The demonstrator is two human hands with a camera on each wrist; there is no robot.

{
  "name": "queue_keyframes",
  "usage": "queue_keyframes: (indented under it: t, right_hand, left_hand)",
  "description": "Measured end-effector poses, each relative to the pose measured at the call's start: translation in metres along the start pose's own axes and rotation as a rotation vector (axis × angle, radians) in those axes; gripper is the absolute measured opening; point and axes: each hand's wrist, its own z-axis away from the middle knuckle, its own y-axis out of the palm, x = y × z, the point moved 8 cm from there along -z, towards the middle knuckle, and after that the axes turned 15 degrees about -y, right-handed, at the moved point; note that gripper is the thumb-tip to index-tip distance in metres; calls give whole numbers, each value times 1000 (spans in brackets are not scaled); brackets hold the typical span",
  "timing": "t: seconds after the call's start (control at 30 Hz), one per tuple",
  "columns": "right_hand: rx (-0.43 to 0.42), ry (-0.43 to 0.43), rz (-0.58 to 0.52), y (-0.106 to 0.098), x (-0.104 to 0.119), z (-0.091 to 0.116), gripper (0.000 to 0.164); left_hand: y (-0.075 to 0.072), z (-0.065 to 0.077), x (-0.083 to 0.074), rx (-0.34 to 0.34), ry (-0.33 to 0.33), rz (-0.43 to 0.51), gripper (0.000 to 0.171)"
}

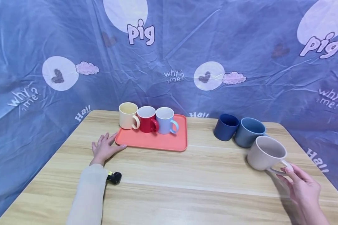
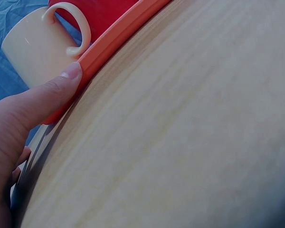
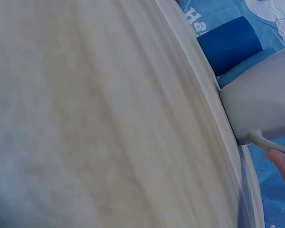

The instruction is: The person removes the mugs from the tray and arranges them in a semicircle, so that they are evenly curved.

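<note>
My right hand pinches the handle of a greyish-beige mug, which leans slightly; whether its base touches the table cannot be told. Just behind it stand a grey-blue mug and a dark navy mug. On the left, my left hand lies at the near left corner of a coral tray, fingers spread and thumb against the rim. A cream mug, a red mug and a light blue mug stand in a row along the tray's back, handles towards the right.
The wooden table has rounded back corners. A blue printed cloth hangs behind it and along both sides. Beside the left sleeve a small black device sticks out at the wrist.
</note>
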Motion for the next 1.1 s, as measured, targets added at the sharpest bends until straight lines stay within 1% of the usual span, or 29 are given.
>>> queue_keyframes:
  t: [0.27,0.47,0.6,0.73,1.1]
  right_hand:
    - [-11,11,-28,-1,1,-3,27]
    - [19,3,-18,-2,2,-6,27]
    - [24,16,-29,-4,1,-7,27]
    - [23,26,-36,-5,-1,-9,27]
    - [14,37,-59,-9,-2,-12,26]
  left_hand:
    - [0,0,0,-1,-1,4,91]
    - [0,0,-1,8,-4,12,91]
    - [0,1,0,7,-1,10,91]
    - [0,1,0,6,-3,-2,91]
    - [0,0,-1,14,-1,3,90]
